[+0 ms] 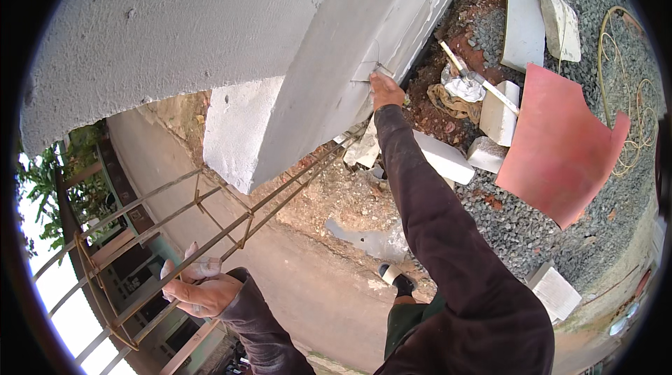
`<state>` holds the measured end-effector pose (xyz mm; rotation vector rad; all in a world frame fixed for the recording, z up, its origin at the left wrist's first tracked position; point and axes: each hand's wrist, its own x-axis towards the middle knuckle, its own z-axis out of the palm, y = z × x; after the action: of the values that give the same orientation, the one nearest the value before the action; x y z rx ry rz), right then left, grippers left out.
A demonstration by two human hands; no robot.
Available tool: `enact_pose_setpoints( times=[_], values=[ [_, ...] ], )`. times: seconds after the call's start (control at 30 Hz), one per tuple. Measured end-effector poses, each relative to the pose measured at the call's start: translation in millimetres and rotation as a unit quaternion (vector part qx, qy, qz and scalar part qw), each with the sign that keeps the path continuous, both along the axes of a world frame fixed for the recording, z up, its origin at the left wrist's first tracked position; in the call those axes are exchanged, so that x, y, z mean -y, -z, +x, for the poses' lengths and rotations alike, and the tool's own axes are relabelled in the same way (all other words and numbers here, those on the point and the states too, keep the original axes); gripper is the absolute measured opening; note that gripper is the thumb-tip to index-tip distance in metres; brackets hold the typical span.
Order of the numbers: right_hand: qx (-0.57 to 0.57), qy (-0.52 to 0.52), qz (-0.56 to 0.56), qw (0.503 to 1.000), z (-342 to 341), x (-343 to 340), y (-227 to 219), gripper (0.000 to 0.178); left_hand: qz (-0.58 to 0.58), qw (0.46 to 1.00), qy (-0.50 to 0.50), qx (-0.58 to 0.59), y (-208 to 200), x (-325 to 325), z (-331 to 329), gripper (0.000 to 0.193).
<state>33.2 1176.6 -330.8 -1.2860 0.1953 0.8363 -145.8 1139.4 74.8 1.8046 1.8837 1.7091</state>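
Observation:
My right hand (386, 89), arm stretched forward, is closed on a flat-bladed trowel (362, 71) held against the smooth grey face of a plastered concrete beam (308, 81). The blade blends with the grey surface, and its handle is mostly hidden by my fingers. At the lower left, my left hand (199, 289) is beside a cage of rusty steel bars (245, 215). Its fingers are apart and smeared with pale plaster. Some bars cross close to this hand; whether it touches them I cannot tell.
Right of the beam lie white blocks (498, 115), a bent red sheet (560, 147), a white pipe (483, 81) and a loose hose (603, 46) on grey gravel (602, 214). A concrete path (315, 291) runs far below. The bars jut out to the left.

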Motion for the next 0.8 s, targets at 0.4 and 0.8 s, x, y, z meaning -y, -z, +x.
enact_pose_setpoints(
  times=[0.4,0.8],
  values=[
    [-0.121,0.006,0.084,0.989,11.7,0.2,-21.7,0.008,-0.008,1.0,-0.012,-0.004,2.0,5.2,11.6,0.04],
    [0.104,-0.211,-0.005,0.972,42.3,20.1,24.4,0.029,0.0,1.0,-0.005,-0.001,1.6,4.8,14.6,0.039]
  ],
)
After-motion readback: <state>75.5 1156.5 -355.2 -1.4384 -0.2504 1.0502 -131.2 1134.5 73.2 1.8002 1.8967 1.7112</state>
